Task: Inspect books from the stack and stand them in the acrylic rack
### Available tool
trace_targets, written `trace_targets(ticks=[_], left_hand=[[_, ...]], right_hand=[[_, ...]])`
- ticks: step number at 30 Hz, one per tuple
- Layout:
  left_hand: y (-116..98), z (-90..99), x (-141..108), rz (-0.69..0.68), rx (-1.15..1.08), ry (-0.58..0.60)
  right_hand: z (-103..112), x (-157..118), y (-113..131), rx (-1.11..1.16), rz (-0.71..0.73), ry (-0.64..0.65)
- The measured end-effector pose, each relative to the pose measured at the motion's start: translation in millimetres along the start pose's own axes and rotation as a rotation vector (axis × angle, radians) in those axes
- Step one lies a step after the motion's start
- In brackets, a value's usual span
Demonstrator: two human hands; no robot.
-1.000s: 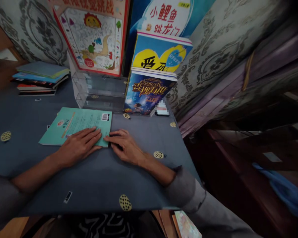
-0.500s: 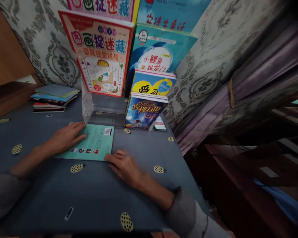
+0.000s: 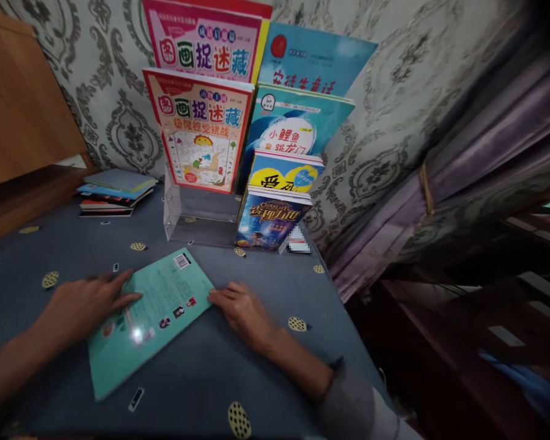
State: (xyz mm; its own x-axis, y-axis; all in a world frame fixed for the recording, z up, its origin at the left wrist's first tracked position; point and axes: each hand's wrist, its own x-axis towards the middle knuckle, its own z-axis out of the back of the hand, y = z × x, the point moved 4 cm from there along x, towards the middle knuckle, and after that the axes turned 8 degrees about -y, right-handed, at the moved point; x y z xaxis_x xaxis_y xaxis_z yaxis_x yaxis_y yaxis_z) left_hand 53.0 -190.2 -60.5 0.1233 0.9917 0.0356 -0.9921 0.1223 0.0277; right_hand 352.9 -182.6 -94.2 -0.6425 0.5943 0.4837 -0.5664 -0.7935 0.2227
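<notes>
The green book (image 3: 160, 299), pinched only at its corner by the right hand (image 3: 246, 316), could be let slip; the open left hand (image 3: 80, 305) seemingly touches it.

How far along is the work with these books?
Looks done: several books, including the red-bordered picture book, stand in the clear rack. In hand: the green book, on the table, with the right hand at one corner and the left hand at its opposite long edge. Perhaps left: placing this book; whether the flat stack also belongs there, I cannot tell.
</notes>
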Motion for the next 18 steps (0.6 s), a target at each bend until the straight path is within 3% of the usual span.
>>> trace_targets(ticks=[3,6,13,18], left_hand=[[-12,-2.6,-25,0.031,0.171,0.147],[-22,-1.8,-29,0.092,0.170,0.202],[-20,-7.0,1,0.138,0.075,0.067],[-24,-5.3,17,0.146,0.047,0.066]], right_hand=[[-7,14,-13,-0.006,-0.007,0.012],[-17,32,-27,0.005,0.000,0.011],[-36,64,-55,-0.010,-0.044,-0.003],[-36,78,-68,-0.007,-0.089,0.016]])
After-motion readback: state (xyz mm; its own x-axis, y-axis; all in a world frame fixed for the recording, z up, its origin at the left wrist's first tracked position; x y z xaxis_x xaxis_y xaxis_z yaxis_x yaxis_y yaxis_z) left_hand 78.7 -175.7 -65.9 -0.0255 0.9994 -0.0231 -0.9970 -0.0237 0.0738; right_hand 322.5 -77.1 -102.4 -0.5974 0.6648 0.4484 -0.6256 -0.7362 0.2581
